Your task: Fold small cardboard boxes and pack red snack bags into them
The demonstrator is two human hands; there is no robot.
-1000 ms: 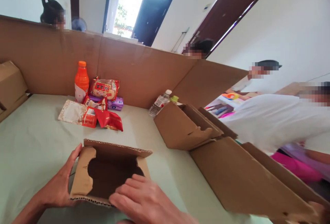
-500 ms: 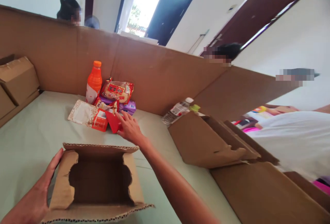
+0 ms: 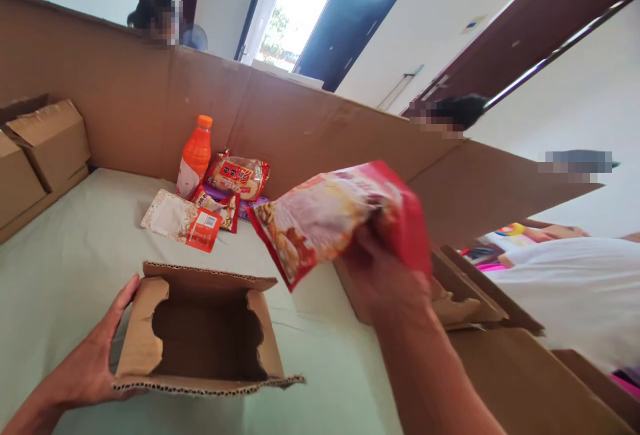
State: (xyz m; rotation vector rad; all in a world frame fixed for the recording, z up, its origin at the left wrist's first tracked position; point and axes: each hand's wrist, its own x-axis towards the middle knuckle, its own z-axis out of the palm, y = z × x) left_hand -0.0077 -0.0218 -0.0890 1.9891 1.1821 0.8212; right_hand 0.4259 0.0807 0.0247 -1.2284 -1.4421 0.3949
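Observation:
My right hand point(image 3: 380, 265) is closed on a red and white snack bag point(image 3: 325, 218), held up in the air to the right of the open cardboard box point(image 3: 287, 355). Brown nut-like pictures show on the bag's lower end. My left hand point(image 3: 100, 355) grips the left side of that box, thumb along the wall and fingers partly hidden beneath. Beyond the box lie a flat white and red packet point(image 3: 173, 215) and a small red snack packet point(image 3: 230, 211). Behind them are an orange bottle point(image 3: 196, 155), a clear-windowed red snack bag point(image 3: 240, 178) and a purple pack point(image 3: 247, 210).
A tall cardboard wall point(image 3: 310, 121) runs along the back. Cardboard boxes stand at the left point(image 3: 55, 141) and right point(image 3: 530, 368). Past the right-hand boxes, a person in a white top point(image 3: 575, 281) is close by. Other heads show above the wall.
My right hand has lifted the snack bag from beside the packets and brought it up, right and closer. The left hand stays on the box. The view has shifted slightly.

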